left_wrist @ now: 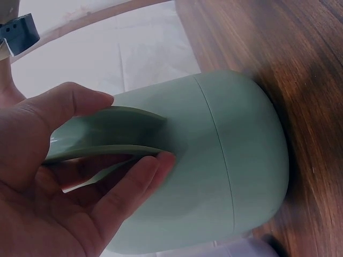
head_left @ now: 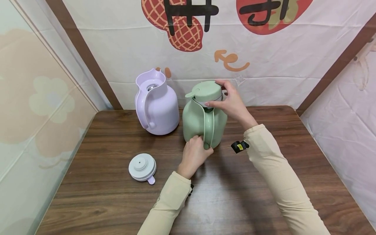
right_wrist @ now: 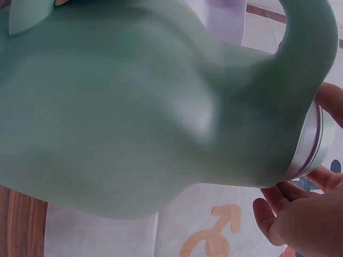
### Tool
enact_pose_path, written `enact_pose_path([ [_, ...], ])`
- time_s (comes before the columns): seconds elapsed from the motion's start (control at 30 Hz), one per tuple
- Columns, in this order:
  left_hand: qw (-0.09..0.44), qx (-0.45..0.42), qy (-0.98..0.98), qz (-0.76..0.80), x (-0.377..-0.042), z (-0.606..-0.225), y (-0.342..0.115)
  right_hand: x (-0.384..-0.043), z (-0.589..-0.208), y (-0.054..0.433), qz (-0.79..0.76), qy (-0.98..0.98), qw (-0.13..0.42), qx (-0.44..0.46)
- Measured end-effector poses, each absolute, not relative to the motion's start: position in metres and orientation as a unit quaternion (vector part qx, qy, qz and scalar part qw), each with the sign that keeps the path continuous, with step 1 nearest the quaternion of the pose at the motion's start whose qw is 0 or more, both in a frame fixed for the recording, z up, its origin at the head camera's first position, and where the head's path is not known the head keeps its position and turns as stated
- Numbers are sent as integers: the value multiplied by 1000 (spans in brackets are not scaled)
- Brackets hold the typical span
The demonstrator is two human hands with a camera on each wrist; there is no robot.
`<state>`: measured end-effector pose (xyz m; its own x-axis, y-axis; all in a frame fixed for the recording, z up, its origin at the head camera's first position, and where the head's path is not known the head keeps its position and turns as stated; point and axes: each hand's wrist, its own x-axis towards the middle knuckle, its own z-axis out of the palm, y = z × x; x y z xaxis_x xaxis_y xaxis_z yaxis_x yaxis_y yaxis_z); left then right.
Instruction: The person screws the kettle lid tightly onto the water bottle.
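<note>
Printed cloth is hanging behind a brown table. Seen from the head, the green jug is standing on the table's far half, near the centre, its long axis upright and its handle pointing near. Curled round the handle's low part, the left hand is gripping it. At the mouth, the right hand is pinching the green lid, thumb on the near side; the lid's tab is pointing left. Just left, the purple jug is standing upright and open, its handle facing near and left. Nearer, the white lid is lying underside up, its purple tab pointing near and right. The left sleeve is blocking part of the near approach, and the left hand is covering part of the handle.

From the left wrist, fingers are curling through the handle loop while the thumb is pressing the opposite edge. From the right wrist, the right hand is holding the green lid's rim, and the purple jug is showing behind the green jug.
</note>
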<state>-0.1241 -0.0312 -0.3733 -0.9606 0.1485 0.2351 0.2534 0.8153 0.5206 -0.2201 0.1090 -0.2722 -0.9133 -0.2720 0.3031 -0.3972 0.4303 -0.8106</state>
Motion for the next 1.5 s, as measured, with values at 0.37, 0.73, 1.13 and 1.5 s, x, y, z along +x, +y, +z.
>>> enact_pose_path([
  [0.37,85,-99,-950,-282,-124,-372,-31,-218,-269,108,489,-849,57,191],
  [0.73,79,-83,-950,-289,-123,-368,-30,-217,-260,108,480,-861,9,165],
  [1.13,61,-87,-953,-285,-124,-362,-30,-216,-258,108,469,-868,3,163],
  [1.5,24,-77,-947,-311,-126,-362,-31,-218,-258,108,467,-868,8,168],
])
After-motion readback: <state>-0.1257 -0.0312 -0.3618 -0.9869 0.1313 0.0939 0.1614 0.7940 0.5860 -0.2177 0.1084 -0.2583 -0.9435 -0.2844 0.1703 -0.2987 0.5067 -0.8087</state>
